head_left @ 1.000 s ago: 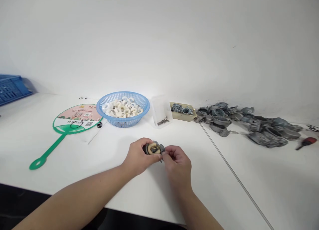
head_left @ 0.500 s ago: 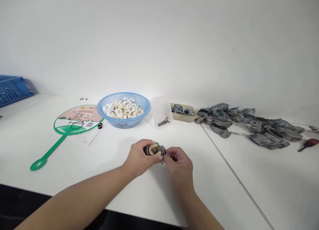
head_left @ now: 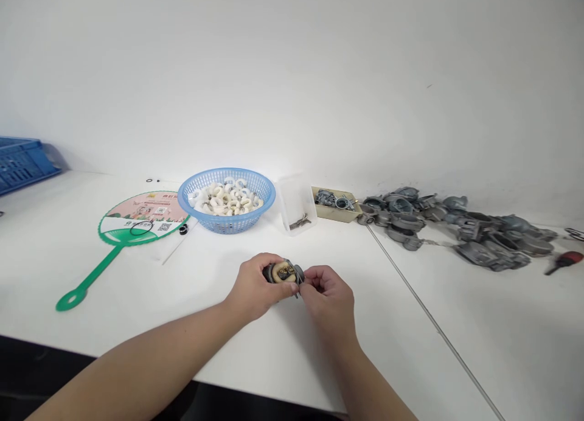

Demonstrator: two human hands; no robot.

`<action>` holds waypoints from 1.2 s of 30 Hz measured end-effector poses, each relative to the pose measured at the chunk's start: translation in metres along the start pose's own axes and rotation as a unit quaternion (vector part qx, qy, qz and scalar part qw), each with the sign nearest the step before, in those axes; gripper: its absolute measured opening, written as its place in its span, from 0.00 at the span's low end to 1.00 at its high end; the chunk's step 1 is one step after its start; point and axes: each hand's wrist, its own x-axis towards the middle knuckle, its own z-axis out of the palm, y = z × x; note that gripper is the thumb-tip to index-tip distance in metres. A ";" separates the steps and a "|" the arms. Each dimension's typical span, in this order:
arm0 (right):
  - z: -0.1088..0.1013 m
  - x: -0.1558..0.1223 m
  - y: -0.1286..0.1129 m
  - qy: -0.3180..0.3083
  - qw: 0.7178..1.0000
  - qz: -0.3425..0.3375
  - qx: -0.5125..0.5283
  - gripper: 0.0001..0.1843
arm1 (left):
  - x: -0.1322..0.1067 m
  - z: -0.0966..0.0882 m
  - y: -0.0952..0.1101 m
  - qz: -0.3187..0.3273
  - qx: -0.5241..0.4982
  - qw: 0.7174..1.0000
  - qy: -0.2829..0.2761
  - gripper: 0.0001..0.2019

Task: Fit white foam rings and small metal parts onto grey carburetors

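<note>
My left hand point(head_left: 253, 290) is wrapped round a small grey metal part with a cream float ring point(head_left: 281, 271) set in it, held just above the white table point(head_left: 137, 287). My right hand point(head_left: 329, 299) pinches at the part's right side, fingers pressed together on a thin metal pin that is mostly hidden. Both hands meet near the table's front middle.
A blue basket point(head_left: 227, 220) of cream rings stands behind the hands, a green paper fan point(head_left: 132, 226) to its left. A clear box point(head_left: 296, 208), a beige tray point(head_left: 335, 211) of small parts, a heap of grey castings point(head_left: 456, 229) and a red-handled tool point(head_left: 563, 261) lie to the right. A blue crate point(head_left: 22, 159) sits far left.
Both hands stay closed on the part in the same spot; the fingers of my right hand have shifted slightly at its side.
</note>
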 end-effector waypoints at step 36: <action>0.007 -0.009 -0.003 0.032 0.999 -0.022 -0.013 0.10 | -0.001 -0.002 0.005 0.032 0.035 0.999 -0.017 0.17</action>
